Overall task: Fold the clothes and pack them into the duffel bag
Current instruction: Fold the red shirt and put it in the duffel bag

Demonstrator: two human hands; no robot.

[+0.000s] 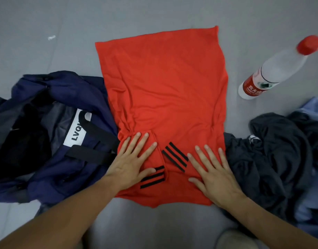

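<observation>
Your L hand (132, 161) & R hand (214, 170) both lie flat on the near end of the red shirt (163, 87). The fingers (136, 142) are straight & spread, pressing the cloth and gripping nothing. The shirt's laid out lengthwise away from you, mid grey surface (154, 15), w/ its sides folded in to a narrow rectangle. The black stripes (174, 156) of the folded-in sleeves show btw your hands, and your L thumb touches the nearer set. The navy duffel bag (52, 177) sits just left of the shirt, touching its edge. Its mouth is open & dark inside, w/ a white label (77, 126) reading "LVQ…" and black straps (93, 153) across it. On the right a pile of dark clothes (273, 150) touches the shirt's near-right edge, w/ a light-blue garment (309, 209) beside it. A clear bottle (273, 71) w/ red cap & label is far right, apart from the shirt.
</observation>
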